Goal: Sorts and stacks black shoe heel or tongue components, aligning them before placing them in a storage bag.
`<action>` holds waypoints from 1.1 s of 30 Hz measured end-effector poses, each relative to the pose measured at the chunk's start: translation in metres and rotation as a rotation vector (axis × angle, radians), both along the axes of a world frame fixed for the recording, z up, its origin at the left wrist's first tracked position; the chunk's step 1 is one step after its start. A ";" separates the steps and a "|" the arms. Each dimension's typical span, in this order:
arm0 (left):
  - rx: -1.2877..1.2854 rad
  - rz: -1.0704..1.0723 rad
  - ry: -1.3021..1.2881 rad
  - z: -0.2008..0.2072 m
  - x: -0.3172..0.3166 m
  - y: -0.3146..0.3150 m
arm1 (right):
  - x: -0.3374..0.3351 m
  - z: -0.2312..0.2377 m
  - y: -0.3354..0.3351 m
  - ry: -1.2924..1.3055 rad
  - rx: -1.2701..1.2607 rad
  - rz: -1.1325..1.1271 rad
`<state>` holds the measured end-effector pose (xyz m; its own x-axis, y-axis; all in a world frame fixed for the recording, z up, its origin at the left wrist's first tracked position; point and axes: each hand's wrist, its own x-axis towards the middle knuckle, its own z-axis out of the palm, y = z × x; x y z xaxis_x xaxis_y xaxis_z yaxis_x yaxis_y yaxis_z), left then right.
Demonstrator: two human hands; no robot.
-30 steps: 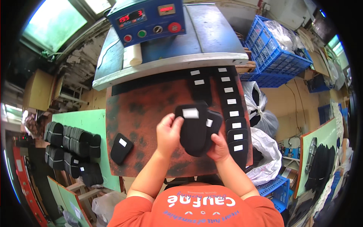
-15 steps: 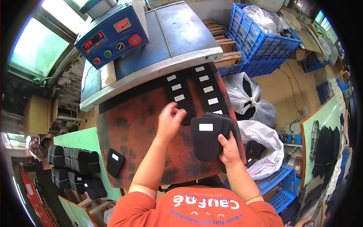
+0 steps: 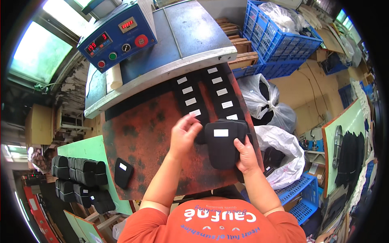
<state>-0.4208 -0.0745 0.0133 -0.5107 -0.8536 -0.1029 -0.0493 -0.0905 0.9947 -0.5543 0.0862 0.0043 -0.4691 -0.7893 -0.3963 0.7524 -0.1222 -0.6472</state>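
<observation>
My right hand [image 3: 246, 156] grips a stack of black rounded pads [image 3: 222, 152] at its right side, thumb on top. The top pad bears a white rectangular label [image 3: 221, 133]. My left hand [image 3: 185, 135] is closed in a pinch, fingertips at the lower edge of another white label [image 3: 195, 112]. That label lies on the nearest black pad of the left row. Two rows of labelled black pads, a left row [image 3: 184, 95] and a right row [image 3: 224, 95], run away across the reddish-brown, dark-blotched work surface [image 3: 139, 133]. The held stack hides part of the near pads.
A press [image 3: 162, 44] with a blue control box [image 3: 117, 36] stands behind the rows. One labelled black pad [image 3: 123, 173] lies at left; bundled pads [image 3: 81, 170] sit on a green board. Blue crates [image 3: 279, 48] and plastic bags [image 3: 283, 158] stand at right.
My left fingers have come down onto the near pad of the left row, where a white label now shows. My right hand still holds the stack in nearly the same place.
</observation>
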 end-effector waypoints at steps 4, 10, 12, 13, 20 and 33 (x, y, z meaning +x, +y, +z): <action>0.128 0.039 0.010 -0.006 0.012 0.012 | -0.005 0.001 0.003 -0.142 -0.114 -0.015; -0.362 0.178 -0.319 -0.061 0.034 -0.016 | -0.021 0.009 0.015 -0.217 -0.178 0.035; -0.520 0.182 -0.387 -0.034 0.021 0.004 | -0.011 0.010 0.014 -0.116 -0.087 -0.016; -0.258 0.111 -0.171 -0.022 0.016 0.018 | -0.004 0.003 0.014 -0.065 -0.029 -0.021; 0.191 0.050 -0.075 -0.023 0.038 0.029 | -0.009 0.000 0.032 -0.251 -0.191 -0.050; 0.214 -0.036 -0.042 -0.018 0.046 0.063 | 0.020 0.002 0.061 -0.213 -0.139 -0.150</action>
